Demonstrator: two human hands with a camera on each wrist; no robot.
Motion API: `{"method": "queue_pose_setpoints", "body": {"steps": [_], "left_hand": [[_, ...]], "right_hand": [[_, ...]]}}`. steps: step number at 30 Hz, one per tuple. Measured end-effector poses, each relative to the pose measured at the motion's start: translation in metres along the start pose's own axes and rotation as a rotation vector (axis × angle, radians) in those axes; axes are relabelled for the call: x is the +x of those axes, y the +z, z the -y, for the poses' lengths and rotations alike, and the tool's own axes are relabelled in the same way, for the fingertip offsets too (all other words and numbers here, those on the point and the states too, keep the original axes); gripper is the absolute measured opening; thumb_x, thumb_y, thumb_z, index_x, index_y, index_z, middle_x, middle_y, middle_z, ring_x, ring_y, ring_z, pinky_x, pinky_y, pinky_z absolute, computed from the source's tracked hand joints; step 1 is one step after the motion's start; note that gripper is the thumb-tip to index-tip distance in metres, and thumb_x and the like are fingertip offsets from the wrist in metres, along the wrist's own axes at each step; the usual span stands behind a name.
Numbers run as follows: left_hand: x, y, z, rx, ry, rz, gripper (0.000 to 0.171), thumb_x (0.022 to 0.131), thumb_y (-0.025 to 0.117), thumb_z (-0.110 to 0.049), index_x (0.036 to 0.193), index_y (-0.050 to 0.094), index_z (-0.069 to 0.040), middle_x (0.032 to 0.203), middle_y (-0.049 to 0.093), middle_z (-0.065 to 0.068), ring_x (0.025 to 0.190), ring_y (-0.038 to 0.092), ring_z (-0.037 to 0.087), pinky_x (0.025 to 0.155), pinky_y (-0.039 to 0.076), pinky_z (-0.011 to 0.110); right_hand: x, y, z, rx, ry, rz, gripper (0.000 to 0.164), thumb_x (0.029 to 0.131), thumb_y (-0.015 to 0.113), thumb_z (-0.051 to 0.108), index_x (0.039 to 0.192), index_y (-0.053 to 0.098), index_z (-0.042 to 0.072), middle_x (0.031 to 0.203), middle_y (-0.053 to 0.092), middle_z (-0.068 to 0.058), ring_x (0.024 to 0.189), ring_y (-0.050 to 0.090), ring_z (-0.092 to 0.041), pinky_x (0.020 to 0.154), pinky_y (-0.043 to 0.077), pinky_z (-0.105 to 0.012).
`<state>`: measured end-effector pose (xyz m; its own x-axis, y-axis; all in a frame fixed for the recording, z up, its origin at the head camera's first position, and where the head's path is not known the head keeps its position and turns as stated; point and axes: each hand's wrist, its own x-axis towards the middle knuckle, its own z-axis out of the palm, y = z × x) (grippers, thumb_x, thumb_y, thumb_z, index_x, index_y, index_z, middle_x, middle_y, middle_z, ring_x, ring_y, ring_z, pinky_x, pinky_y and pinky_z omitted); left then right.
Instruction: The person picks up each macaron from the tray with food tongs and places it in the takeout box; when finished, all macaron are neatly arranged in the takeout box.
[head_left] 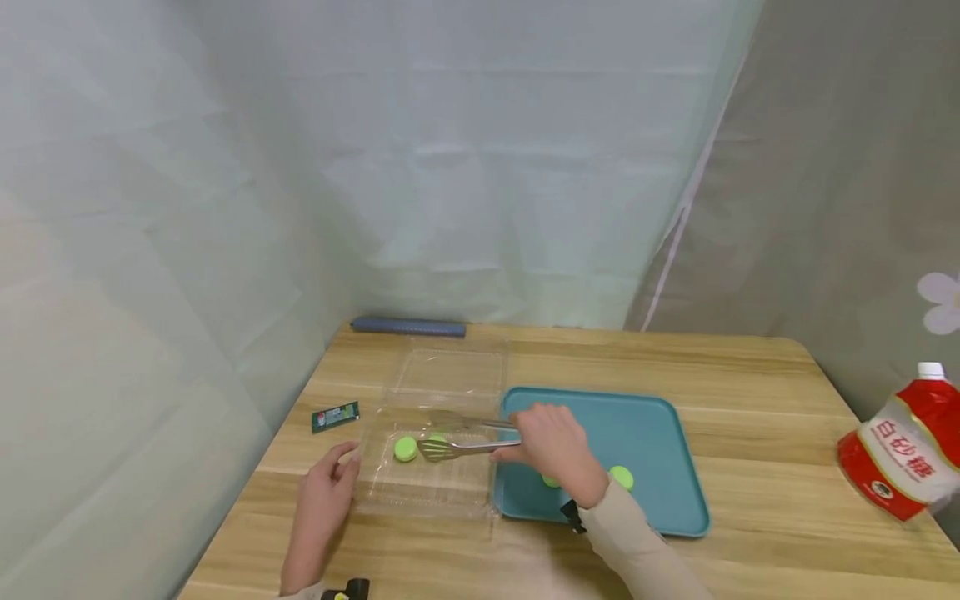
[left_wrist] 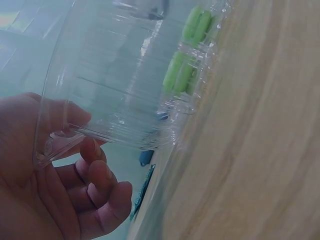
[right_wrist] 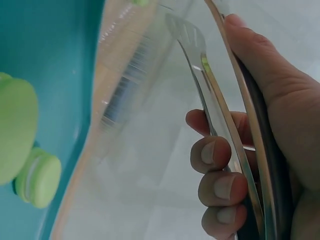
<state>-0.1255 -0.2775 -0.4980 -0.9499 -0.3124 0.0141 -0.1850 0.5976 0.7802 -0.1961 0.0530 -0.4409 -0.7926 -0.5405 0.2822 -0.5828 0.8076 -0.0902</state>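
My left hand (head_left: 326, 492) pinches the left rim of a clear plastic hinged box (left_wrist: 105, 65) between thumb and fingers. Inside the box sit two light green macarons (head_left: 406, 449), near its back left. My right hand (head_left: 555, 446) grips metal tongs (head_left: 438, 451), which reach left over the box. In the right wrist view the tongs' arms are apart, and no macaron shows between them. Beneath the right hand lies a teal tray (head_left: 652, 433). It holds more green macarons (head_left: 621, 477), one partly hidden by the right wrist.
The box's clear lid (head_left: 450, 375) lies folded back behind it. A small dark green packet (head_left: 335, 417) lies to the left. Along the table's back edge rests a long blue object (head_left: 408, 327). At the far right stands a red and white sugar bag (head_left: 900, 450) with a white cap.
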Motion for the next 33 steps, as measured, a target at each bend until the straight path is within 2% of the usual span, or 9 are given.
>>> {"method": "queue_pose_setpoints", "body": {"steps": [6, 12, 17, 22, 25, 30, 33], "left_hand": [[0.001, 0.001, 0.002, 0.009, 0.009, -0.011, 0.036, 0.106, 0.052, -0.020, 0.136, 0.059, -0.001, 0.075, 0.052, 0.006, 0.059, 0.049, 0.017, 0.052, 0.041, 0.027], [0.001, 0.001, 0.003, 0.008, 0.010, -0.011, 0.036, 0.107, 0.051, -0.019, 0.137, 0.058, -0.001, 0.075, 0.053, 0.006, 0.060, 0.049, 0.017, 0.052, 0.041, 0.026], [0.000, 0.001, 0.002, 0.009, 0.015, -0.013, 0.036, 0.106, 0.052, -0.017, 0.137, 0.058, 0.000, 0.075, 0.054, 0.006, 0.059, 0.050, 0.017, 0.052, 0.041, 0.026], [0.001, 0.002, 0.002, 0.021, 0.028, -0.020, 0.036, 0.106, 0.052, -0.018, 0.136, 0.058, 0.000, 0.074, 0.053, 0.006, 0.059, 0.049, 0.017, 0.052, 0.041, 0.026], [0.001, 0.002, 0.002, 0.017, 0.022, -0.013, 0.036, 0.106, 0.051, -0.019, 0.136, 0.058, 0.000, 0.074, 0.052, 0.006, 0.059, 0.048, 0.017, 0.052, 0.041, 0.026], [0.000, 0.002, 0.003, 0.005, 0.027, -0.008, 0.036, 0.106, 0.052, -0.019, 0.136, 0.059, 0.000, 0.072, 0.051, 0.005, 0.058, 0.048, 0.016, 0.052, 0.041, 0.026], [0.001, 0.001, 0.004, 0.005, 0.038, -0.009, 0.036, 0.106, 0.052, -0.019, 0.135, 0.059, 0.001, 0.071, 0.051, 0.004, 0.057, 0.048, 0.016, 0.052, 0.041, 0.026]], "right_hand": [[-0.003, -0.011, -0.005, 0.049, 0.012, -0.037, 0.048, 0.075, 0.077, 0.067, 0.074, 0.066, 0.020, 0.050, 0.021, 0.010, 0.045, 0.017, -0.006, 0.044, 0.011, -0.025], [-0.006, -0.019, -0.013, 0.131, 0.047, -0.067, 0.050, 0.080, 0.074, 0.066, 0.092, 0.075, 0.018, 0.048, 0.037, 0.012, 0.040, 0.032, -0.003, 0.039, 0.025, -0.023], [-0.011, -0.020, -0.023, 0.150, 0.082, -0.076, 0.055, 0.079, 0.077, 0.062, 0.103, 0.077, 0.012, 0.048, 0.037, 0.011, 0.040, 0.033, -0.005, 0.038, 0.027, -0.024], [-0.017, -0.021, -0.036, 0.101, 0.072, -0.121, 0.060, 0.077, 0.077, 0.064, 0.098, 0.076, 0.007, 0.047, 0.030, 0.009, 0.039, 0.028, -0.005, 0.039, 0.024, -0.023], [-0.021, -0.024, -0.044, 0.098, 0.082, -0.136, 0.057, 0.077, 0.076, 0.064, 0.087, 0.072, 0.009, 0.047, 0.031, 0.008, 0.038, 0.029, -0.006, 0.039, 0.026, -0.024], [-0.031, -0.026, -0.054, 0.117, 0.151, -0.132, 0.053, 0.084, 0.073, 0.061, 0.082, 0.065, 0.009, 0.052, 0.037, 0.007, 0.043, 0.036, -0.008, 0.041, 0.032, -0.026], [-0.037, -0.026, -0.061, 0.101, 0.189, -0.132, 0.051, 0.085, 0.075, 0.058, 0.080, 0.061, 0.008, 0.054, 0.038, 0.005, 0.044, 0.038, -0.010, 0.042, 0.034, -0.028]]}}
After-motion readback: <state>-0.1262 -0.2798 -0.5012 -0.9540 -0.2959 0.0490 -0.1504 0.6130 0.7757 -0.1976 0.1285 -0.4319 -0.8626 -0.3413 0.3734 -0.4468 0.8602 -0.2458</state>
